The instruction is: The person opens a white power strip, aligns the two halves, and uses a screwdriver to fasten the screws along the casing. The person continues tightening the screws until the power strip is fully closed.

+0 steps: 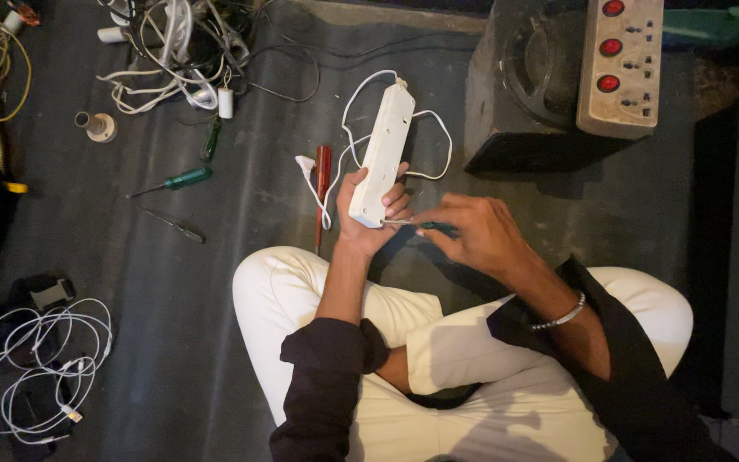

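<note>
Grey floor (241, 359) — left hand (368, 214) clasps power strip (384, 150), right hand (481, 235) pinches screwdriver (425, 226).

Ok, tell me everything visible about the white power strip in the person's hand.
The white power strip is a long, slim bar that looks like plastic, held lengthwise away from the person above the dark floor. The left hand grips its near end. Its thin white cord leaves the far end and loops around it. The right hand sets a green-handled screwdriver against the near corner. The sockets cannot be made out.
</note>
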